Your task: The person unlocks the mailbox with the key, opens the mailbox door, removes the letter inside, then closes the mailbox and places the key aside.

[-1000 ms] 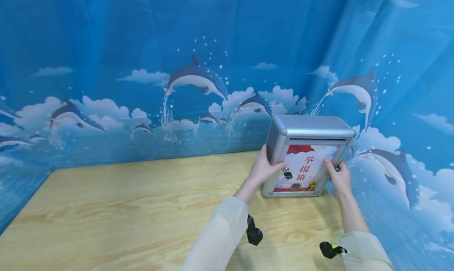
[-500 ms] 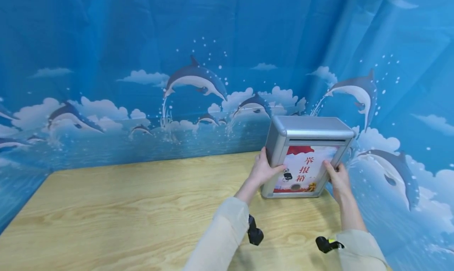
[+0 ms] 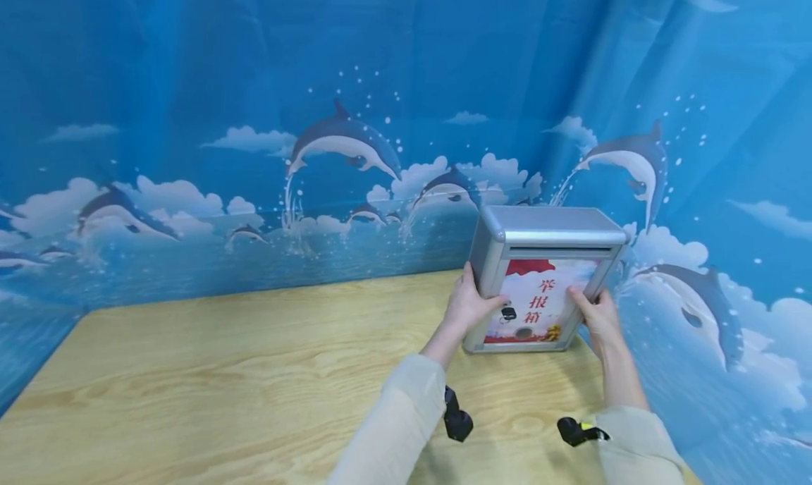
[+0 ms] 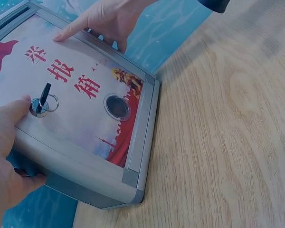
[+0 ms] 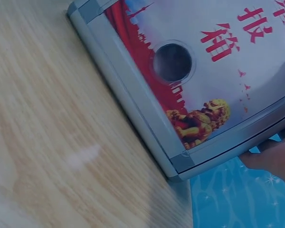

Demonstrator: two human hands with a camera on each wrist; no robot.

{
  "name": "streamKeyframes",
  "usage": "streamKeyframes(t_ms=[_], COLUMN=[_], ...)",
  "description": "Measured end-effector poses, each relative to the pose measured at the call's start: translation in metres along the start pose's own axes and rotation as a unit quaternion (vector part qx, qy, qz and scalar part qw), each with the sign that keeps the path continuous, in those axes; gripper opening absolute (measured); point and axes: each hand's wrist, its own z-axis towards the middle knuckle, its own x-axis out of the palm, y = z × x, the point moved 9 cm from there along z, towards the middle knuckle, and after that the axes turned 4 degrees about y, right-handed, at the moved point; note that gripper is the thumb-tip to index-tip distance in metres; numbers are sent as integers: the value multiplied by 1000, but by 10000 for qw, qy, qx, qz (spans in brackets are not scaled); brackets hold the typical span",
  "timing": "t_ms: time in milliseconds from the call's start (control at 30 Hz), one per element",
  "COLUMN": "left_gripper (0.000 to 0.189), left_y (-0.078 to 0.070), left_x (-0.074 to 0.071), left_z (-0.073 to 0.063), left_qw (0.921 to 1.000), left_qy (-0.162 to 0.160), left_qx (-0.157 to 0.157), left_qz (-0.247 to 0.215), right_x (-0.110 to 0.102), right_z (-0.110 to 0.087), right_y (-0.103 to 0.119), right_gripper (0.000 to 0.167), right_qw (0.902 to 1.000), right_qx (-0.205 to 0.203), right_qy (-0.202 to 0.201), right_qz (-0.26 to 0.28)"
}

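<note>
Silver box (image 3: 536,302) remains unmoved since a second ago, both hands (image 3: 466,306) (image 3: 600,323) gripping it.

We see the head view swing slightly right, setting the silver box (image 3: 540,273) and backdrop (image 3: 209,69) farther left; the right sleeve (image 3: 637,443) and its black wrist camera (image 3: 574,433) come nearer the left sleeve (image 3: 396,418).

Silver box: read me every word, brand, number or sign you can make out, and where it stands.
"举报箱": red characters, running down the front panel of the silver box.
Key: any marking is too small to read.
No other word, brand or number is readable.
</note>
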Motion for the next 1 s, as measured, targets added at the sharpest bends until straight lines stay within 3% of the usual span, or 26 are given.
streamKeyframes(t_ms=[200, 600, 1000], left_gripper=[99, 96, 96], left_y=[0, -4, -3], left_x=[-5, -9, -24], left_z=[1, -1, 0], left_qw=[9999, 9997, 9995], left_qy=[-117, -137, 21], left_qx=[35, 190, 323], left_qz=[26, -49, 42], right_x=[2, 5, 16], right_z=[-1, -8, -11], right_y=[2, 10, 22], right_gripper=[35, 32, 35], right_qw=[9998, 9994, 9984], right_qx=[70, -209, -348], right_qy=[115, -30, -195], right_qz=[-113, -259, -397])
